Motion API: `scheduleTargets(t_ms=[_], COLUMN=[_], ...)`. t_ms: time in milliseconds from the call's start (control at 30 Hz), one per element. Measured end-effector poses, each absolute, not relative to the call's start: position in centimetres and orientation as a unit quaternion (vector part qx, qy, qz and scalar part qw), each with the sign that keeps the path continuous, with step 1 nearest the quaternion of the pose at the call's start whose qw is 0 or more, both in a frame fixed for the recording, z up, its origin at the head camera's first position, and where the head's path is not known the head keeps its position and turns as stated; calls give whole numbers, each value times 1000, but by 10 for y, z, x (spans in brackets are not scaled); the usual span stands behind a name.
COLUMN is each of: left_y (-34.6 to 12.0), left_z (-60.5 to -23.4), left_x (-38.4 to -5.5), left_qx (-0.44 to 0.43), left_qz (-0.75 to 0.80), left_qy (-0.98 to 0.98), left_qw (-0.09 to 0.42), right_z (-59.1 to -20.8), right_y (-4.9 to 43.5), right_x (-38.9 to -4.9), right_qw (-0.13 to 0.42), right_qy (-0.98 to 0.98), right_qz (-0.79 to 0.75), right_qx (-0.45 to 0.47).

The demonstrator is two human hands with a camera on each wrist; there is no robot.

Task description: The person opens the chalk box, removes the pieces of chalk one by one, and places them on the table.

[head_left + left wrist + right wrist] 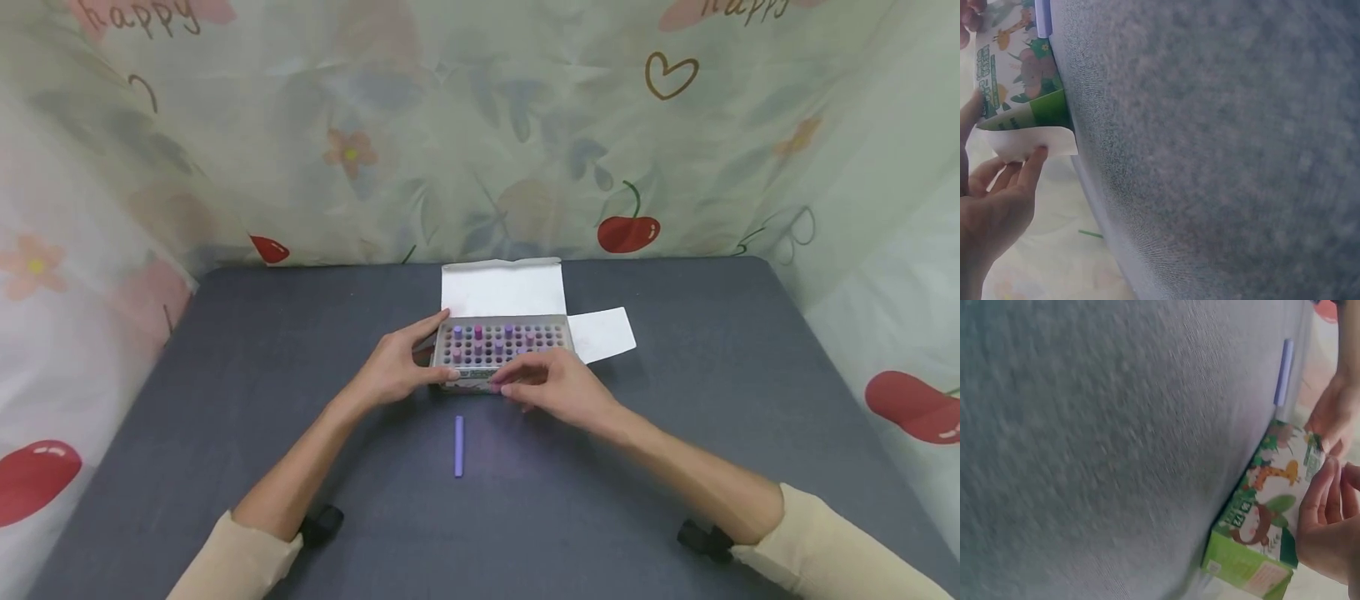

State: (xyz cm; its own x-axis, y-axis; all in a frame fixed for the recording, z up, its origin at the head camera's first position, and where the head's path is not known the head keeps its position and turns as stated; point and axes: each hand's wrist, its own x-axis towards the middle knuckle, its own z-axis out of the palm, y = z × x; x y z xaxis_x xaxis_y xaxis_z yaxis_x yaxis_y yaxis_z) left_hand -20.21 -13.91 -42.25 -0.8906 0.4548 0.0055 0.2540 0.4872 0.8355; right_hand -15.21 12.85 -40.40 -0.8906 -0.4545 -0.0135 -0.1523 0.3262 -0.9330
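Observation:
An open cardboard box (472, 385) with a perforated rack stands at the table's middle, several purple and pink chalk sticks (477, 332) upright in its holes. My left hand (393, 364) holds the box at its left end, thumb at the front and a finger at the back corner; in the left wrist view, fingertips touch a white side flap (1029, 142). At the box's front edge, my right hand (558, 385) pinches a small pinkish chalk stick (496, 386), mostly hidden by the fingers. A purple chalk stick (459, 447) lies on the table before the box.
The box's white lid (502, 288) stands raised at the back, and another white flap (602, 334) sticks out to the right. Beneath everything is a dark grey tabletop (300, 333). A printed curtain (465, 150) hangs behind and at both sides.

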Motion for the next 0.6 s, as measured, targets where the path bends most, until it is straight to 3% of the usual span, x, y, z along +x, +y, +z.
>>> scheduleTargets(t_ms=[600], left_y=[-138], left_z=[-423], left_x=[-201], left_qx=[203], left_qz=[454], left_qy=[861], left_qw=[105], right_z=[-378], right_y=[152], right_x=[-171], right_qw=[46], right_qy=[856], right_qz=[-483], right_qx=[-179])
